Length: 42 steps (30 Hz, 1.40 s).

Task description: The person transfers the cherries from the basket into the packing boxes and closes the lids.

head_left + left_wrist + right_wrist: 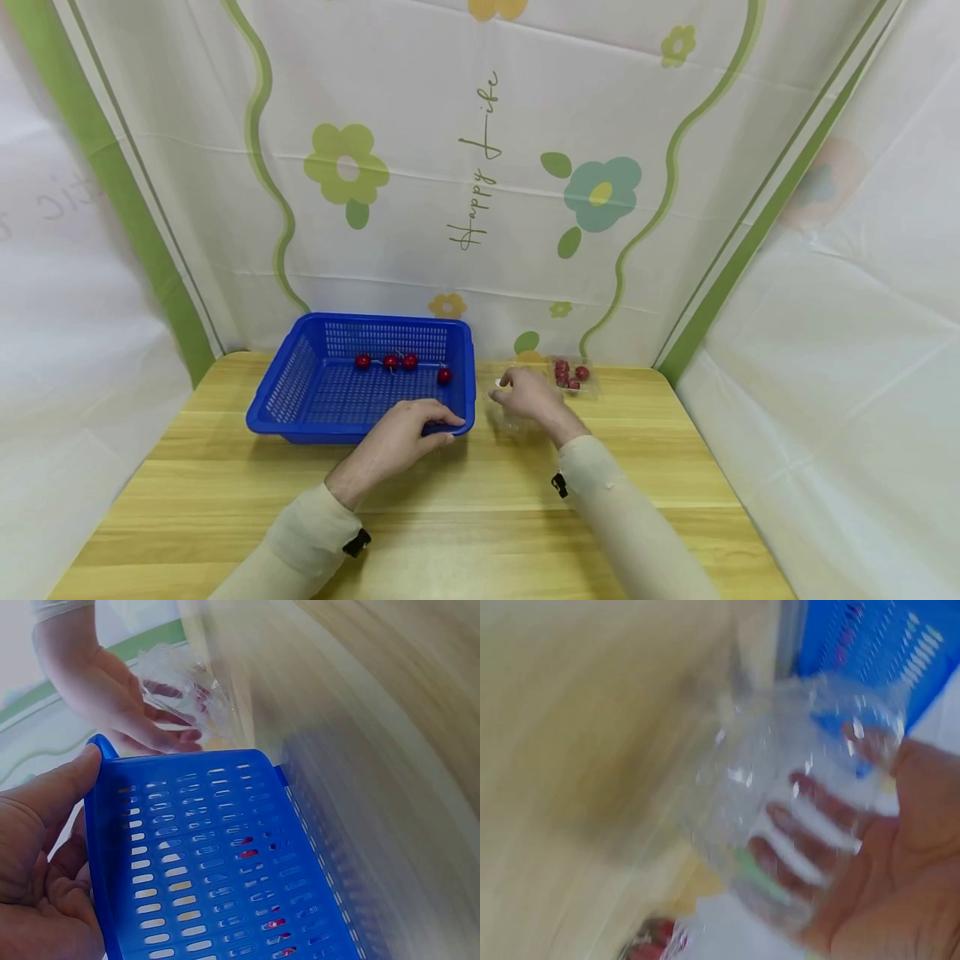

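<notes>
A blue plastic basket [360,437] stands on the table with several red cherries [390,362] inside, mostly toward its back. My left hand [408,433] grips its near right corner, thumb and fingers about the rim, as the left wrist view shows from below. To the right of the basket, my right hand [528,396] holds a thin, see-through plastic container [757,780]. In the right wrist view the fingers show through its clear wall, and that picture is blurred. Just beyond the right hand lies a clear pack [592,385] with more cherries [581,372].
The wooden table [480,533] reaches back to a white curtain [420,242] printed with flowers and green lines. White fabric also hangs on the left and right sides. Dark straps [357,543] sit at both sleeve cuffs.
</notes>
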Available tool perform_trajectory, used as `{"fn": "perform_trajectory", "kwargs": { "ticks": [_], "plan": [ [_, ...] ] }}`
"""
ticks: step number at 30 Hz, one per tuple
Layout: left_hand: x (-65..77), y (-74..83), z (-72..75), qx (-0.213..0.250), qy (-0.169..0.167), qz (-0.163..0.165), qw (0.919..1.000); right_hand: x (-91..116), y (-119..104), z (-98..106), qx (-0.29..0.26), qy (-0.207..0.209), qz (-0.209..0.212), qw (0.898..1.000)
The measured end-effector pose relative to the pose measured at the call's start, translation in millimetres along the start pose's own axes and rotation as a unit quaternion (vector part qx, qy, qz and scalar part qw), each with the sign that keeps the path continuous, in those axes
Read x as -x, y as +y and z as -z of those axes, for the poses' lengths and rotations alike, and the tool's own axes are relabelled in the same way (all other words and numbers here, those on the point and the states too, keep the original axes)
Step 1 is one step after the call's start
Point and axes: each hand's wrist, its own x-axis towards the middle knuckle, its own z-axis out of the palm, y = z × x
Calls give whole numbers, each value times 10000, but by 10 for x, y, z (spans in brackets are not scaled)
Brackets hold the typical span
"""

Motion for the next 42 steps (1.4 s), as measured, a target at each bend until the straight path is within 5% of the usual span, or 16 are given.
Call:
{"fn": "perform_trajectory", "kwargs": {
  "ticks": [5,9,21,30,42],
  "plan": [
    [2,5,3,21,-7,-18,10000,19,258,171,-499,-524,1069,9916],
    [7,-1,7,25,-45,3,10000,74,468,273,-888,-931,1296,9832],
    [-15,-17,-4,-9,-33,-7,10000,272,764,298,-1696,-1429,450,9741],
    [-11,-11,-3,28,-30,22,10000,393,737,203,-1681,-1324,433,9759],
    [-8,-11,-12,-2,16,-7,10000,428,601,31,-982,-983,519,9889]
  ]
}}
